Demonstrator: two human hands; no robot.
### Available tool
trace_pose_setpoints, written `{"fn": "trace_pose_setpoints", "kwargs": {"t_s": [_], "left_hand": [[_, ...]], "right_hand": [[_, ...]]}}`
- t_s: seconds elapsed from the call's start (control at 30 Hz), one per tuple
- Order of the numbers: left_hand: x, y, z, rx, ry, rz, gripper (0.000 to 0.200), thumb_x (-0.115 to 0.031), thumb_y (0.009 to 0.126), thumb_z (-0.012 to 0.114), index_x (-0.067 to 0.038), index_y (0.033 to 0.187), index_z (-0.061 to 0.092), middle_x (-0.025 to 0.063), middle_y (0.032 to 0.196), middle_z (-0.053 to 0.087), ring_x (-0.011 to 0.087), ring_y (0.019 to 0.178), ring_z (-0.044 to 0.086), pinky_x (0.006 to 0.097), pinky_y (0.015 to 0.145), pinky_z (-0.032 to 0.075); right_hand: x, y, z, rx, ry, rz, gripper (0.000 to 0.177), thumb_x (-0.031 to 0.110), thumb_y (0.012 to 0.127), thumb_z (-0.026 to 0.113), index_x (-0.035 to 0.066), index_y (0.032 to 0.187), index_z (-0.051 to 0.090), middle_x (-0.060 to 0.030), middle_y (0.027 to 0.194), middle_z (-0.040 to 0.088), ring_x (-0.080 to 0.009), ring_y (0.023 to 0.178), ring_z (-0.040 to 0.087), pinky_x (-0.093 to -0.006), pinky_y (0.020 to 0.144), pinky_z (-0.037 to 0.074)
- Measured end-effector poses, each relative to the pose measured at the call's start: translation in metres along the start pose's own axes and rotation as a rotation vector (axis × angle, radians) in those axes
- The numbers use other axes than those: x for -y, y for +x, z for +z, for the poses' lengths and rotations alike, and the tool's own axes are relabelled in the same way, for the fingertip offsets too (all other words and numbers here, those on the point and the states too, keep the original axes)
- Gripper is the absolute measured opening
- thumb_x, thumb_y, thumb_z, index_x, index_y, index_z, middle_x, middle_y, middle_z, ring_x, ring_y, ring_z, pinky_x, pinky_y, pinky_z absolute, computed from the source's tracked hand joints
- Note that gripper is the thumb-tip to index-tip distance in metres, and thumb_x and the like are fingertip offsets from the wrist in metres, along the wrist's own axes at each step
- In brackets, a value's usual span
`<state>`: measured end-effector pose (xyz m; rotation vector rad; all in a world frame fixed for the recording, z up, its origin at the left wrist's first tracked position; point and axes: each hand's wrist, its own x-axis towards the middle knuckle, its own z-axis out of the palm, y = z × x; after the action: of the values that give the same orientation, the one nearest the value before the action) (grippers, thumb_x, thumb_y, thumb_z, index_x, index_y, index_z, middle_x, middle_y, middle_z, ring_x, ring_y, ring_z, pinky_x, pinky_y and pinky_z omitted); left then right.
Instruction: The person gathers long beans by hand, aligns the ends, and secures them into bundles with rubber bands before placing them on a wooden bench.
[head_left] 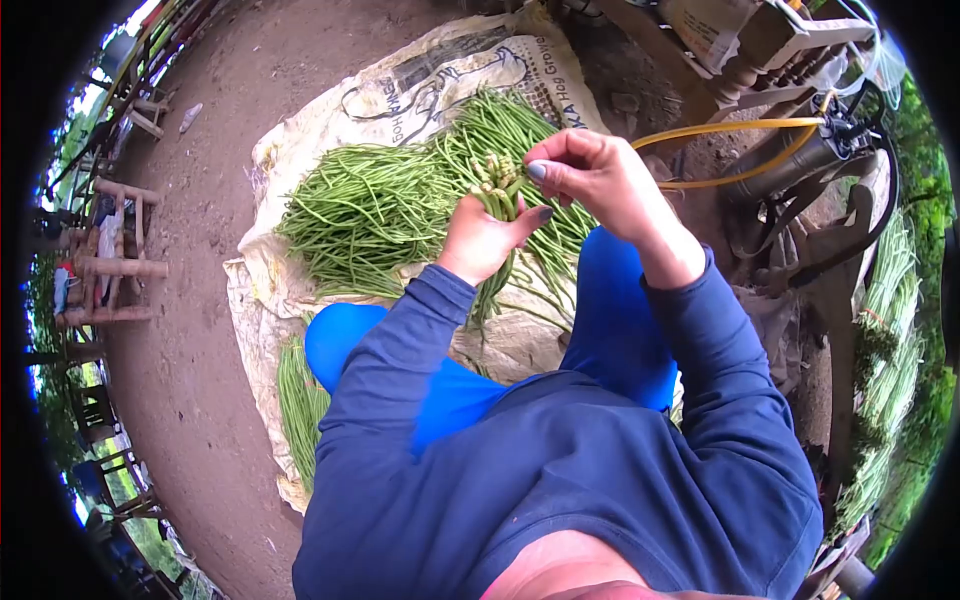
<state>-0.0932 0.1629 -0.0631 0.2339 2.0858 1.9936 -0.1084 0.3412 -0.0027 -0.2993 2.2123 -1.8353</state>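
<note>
My left hand [482, 238] is closed around a bundle of long green beans [498, 190], its thumb across the front. The pale stem ends point up, and the lower part hangs below my fist. Just right of the stem ends, my right hand [595, 175] is closed with thumb and forefinger pinched together. Whatever it may hold is too small to make out. Behind my hands, a pile of loose long beans [365, 210] and a second pile [495, 120] lie on a printed woven sack [410, 100].
More long beans [302, 400] lie beside my left knee. To the right stand a sprayer tank [765, 165] with a yellow hose [725, 128] and wooden furniture [790, 60]. Long bean bundles [890, 370] hang or lie at far right. Wooden stools [118, 250] stand left on the dirt floor [190, 350].
</note>
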Motion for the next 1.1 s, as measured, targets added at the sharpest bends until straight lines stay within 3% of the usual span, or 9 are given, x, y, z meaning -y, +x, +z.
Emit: {"fn": "trace_pose_setpoints", "kwargs": {"t_s": [0.13, 0.23, 0.33, 0.6, 0.73, 0.8, 0.87, 0.97, 1.1], "left_hand": [[-0.002, 0.003, -0.004, 0.125, 0.134, -0.131, 0.027, -0.017, 0.075, 0.082, -0.006, 0.074, 0.057, -0.0026, 0.062, 0.056, 0.0078, 0.056, 0.052, 0.0262, 0.052, 0.043], [0.005, 0.002, -0.002, 0.209, 0.004, -0.123, 0.027, -0.016, 0.074, 0.082, -0.005, 0.076, 0.057, -0.0015, 0.063, 0.056, 0.0089, 0.055, 0.054, 0.0258, 0.052, 0.044], [0.001, -0.004, -0.004, 0.214, -0.012, -0.153, 0.027, -0.020, 0.075, 0.082, -0.005, 0.077, 0.060, 0.0004, 0.063, 0.059, 0.0100, 0.058, 0.057, 0.0251, 0.056, 0.046], [0.006, -0.012, -0.010, 0.201, -0.121, -0.185, 0.020, -0.018, 0.080, 0.078, -0.004, 0.081, 0.063, 0.0010, 0.066, 0.060, 0.0104, 0.058, 0.056, 0.0255, 0.052, 0.044], [0.006, -0.015, -0.023, 0.045, -0.211, -0.158, 0.018, -0.017, 0.083, 0.075, -0.004, 0.080, 0.062, 0.0012, 0.064, 0.059, 0.0111, 0.054, 0.056, 0.0256, 0.052, 0.048], [0.009, -0.018, -0.028, 0.014, -0.254, -0.108, 0.016, -0.014, 0.086, 0.072, -0.004, 0.079, 0.061, 0.0023, 0.064, 0.059, 0.0120, 0.054, 0.057, 0.0264, 0.054, 0.049], [0.011, -0.020, -0.034, 0.018, -0.179, -0.182, 0.016, -0.013, 0.087, 0.070, -0.004, 0.078, 0.060, 0.0028, 0.063, 0.058, 0.0130, 0.056, 0.058, 0.0267, 0.054, 0.049], [0.014, -0.020, -0.031, 0.093, -0.203, -0.203, 0.017, -0.010, 0.087, 0.069, -0.004, 0.077, 0.057, 0.0034, 0.063, 0.057, 0.0146, 0.055, 0.058, 0.0271, 0.052, 0.047], [0.020, -0.016, -0.022, 0.088, -0.143, -0.259, 0.013, -0.006, 0.084, 0.071, -0.003, 0.081, 0.059, 0.0028, 0.065, 0.058, 0.0129, 0.056, 0.057, 0.0267, 0.055, 0.048]], "right_hand": [[0.010, 0.010, 0.009, -0.026, -0.095, -0.245, 0.011, 0.006, 0.087, 0.067, 0.003, 0.098, 0.065, 0.0005, 0.084, 0.064, -0.0085, 0.075, 0.061, -0.0248, 0.068, 0.051], [0.027, 0.014, 0.008, 0.051, -0.618, -0.631, 0.017, -0.003, 0.076, 0.066, 0.003, 0.091, 0.061, -0.0096, 0.080, 0.062, -0.0233, 0.077, 0.065, -0.0310, 0.070, 0.052], [0.029, 0.019, 0.010, 0.141, -0.646, -0.642, 0.008, 0.002, 0.077, 0.062, 0.003, 0.085, 0.060, -0.0111, 0.078, 0.062, -0.0298, 0.076, 0.063, -0.0364, 0.069, 0.051], [0.012, 0.016, 0.000, 0.107, -0.681, -0.679, 0.018, 0.004, 0.080, 0.070, 0.006, 0.097, 0.065, -0.0050, 0.089, 0.067, -0.0194, 0.086, 0.065, -0.0327, 0.072, 0.050], [-0.046, -0.015, -0.088, -0.236, -0.249, -0.054, 0.023, 0.011, 0.083, 0.069, 0.007, 0.105, 0.070, -0.0076, 0.087, 0.070, -0.0114, 0.075, 0.063, -0.0257, 0.070, 0.052], [-0.073, -0.065, -0.127, -0.264, -0.738, 0.219, 0.014, 0.009, 0.083, 0.065, 0.005, 0.095, 0.071, -0.0053, 0.072, 0.067, -0.0130, 0.064, 0.061, -0.0298, 0.057, 0.048], [-0.166, -0.101, -0.183, 0.309, -1.594, 0.189, 0.014, 0.009, 0.078, 0.061, 0.002, 0.083, 0.072, -0.0126, 0.072, 0.067, -0.0238, 0.057, 0.060, -0.0334, 0.055, 0.048], [-0.292, -0.150, -0.210, 0.389, -1.456, 0.618, 0.016, 0.010, 0.075, 0.058, 0.003, 0.081, 0.072, -0.0179, 0.083, 0.067, -0.0324, 0.066, 0.062, -0.0358, 0.060, 0.049], [-0.340, -0.155, -0.171, 0.329, -1.324, 0.741, 0.020, 0.011, 0.079, 0.055, 0.004, 0.088, 0.072, -0.0173, 0.090, 0.068, -0.0327, 0.075, 0.063, -0.0370, 0.067, 0.050]]}}
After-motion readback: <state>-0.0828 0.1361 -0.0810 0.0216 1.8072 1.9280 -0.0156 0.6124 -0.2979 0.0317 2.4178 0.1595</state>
